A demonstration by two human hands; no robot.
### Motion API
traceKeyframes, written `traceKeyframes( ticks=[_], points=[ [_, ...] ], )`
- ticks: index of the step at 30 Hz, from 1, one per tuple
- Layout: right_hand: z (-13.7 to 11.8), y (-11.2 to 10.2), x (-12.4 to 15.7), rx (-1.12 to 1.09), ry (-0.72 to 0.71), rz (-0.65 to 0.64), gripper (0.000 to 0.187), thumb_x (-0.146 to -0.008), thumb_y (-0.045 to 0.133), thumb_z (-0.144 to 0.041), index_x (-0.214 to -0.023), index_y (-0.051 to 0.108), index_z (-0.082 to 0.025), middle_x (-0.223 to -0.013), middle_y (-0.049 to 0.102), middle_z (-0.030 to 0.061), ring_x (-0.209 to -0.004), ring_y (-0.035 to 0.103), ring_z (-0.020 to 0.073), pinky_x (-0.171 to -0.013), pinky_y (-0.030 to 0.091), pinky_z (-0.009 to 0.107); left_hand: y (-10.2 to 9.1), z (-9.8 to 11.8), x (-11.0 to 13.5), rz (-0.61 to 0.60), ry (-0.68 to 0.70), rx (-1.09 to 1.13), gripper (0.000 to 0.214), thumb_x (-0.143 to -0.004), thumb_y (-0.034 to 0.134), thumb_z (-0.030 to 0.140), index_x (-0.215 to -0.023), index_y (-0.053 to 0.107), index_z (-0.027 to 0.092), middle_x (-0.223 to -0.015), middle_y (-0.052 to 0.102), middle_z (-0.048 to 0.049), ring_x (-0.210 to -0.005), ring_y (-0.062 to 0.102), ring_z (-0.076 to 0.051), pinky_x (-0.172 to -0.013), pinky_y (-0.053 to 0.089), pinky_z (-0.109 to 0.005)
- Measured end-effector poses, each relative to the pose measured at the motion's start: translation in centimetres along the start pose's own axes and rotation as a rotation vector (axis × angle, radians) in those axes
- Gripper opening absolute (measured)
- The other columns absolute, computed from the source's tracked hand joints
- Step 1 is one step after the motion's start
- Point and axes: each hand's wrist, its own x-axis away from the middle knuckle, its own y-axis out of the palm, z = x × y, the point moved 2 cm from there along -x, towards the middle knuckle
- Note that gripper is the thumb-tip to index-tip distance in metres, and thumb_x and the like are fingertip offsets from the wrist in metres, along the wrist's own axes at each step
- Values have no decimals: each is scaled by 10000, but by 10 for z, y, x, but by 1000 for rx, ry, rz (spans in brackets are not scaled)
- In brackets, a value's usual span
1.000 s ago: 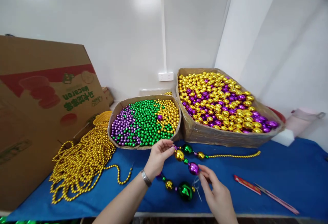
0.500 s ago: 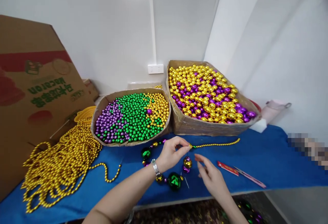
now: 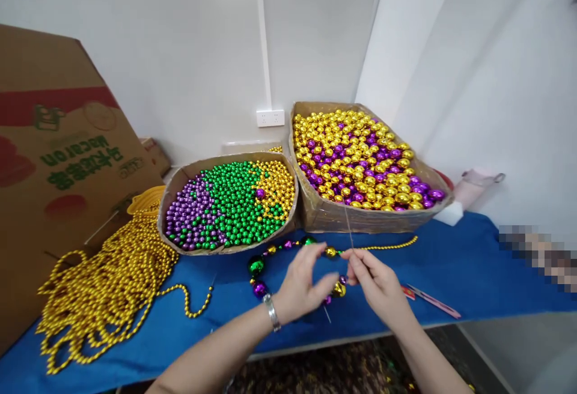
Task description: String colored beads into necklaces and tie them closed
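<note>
My right hand (image 3: 376, 280) is closed in a pinch on a thin thread (image 3: 350, 232), which stands up from the fingertips in front of the big box. My left hand (image 3: 300, 283), with a silver watch at the wrist, is open just to its left, thumb and fingers apart. Around both hands lies a bead necklace (image 3: 256, 266) of large green, purple and gold beads, partly hidden by the left hand. Behind the right hand, a string of small gold beads (image 3: 392, 247) runs off to the right. A thin needle-like piece (image 3: 327, 315) lies below the left hand.
Behind the hands stand a box of small purple, green and gold beads (image 3: 163, 235) and a box of larger gold and purple beads (image 3: 360, 221). Gold bead strands (image 3: 108, 292) are heaped at left beside a carton (image 3: 67, 142). Tweezers (image 3: 435, 301) lie at right.
My left hand has let go of the strand and opened. My right hand has moved up and left and now pinches the thread. The view has shifted slightly.
</note>
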Motion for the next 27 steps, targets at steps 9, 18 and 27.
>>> traceKeyframes(
  ticks=[9,18,27],
  points=[
    [-7,-40,-4,-373,108,273,328,-778,626,-496,-898,630,-190,-592,518,-28,-506,492,96,-454,397,199,25,-63,54,-562,-145,-699,603,-763,547,218,-1333,359,160,-1075,597,-158,-992,521,-309,-839,417,-449],
    [56,-70,0,-640,244,509,373,-612,770,-482,-825,642,-204,-545,459,-71,-449,420,47,-396,345,155,-66,-113,96,-409,-159,-974,483,-795,365,15,-1211,512,212,-1048,615,-108,-1050,508,-281,-914,388,-460],
    [90,-39,0,-740,341,490,432,-567,800,-473,-874,657,-205,-696,614,-19,-500,490,63,-436,414,178,-160,-131,169,-80,-215,-1086,479,-829,513,304,-1302,434,319,-1334,504,-54,-1247,407,-304,-1043,304,-476]
  ],
)
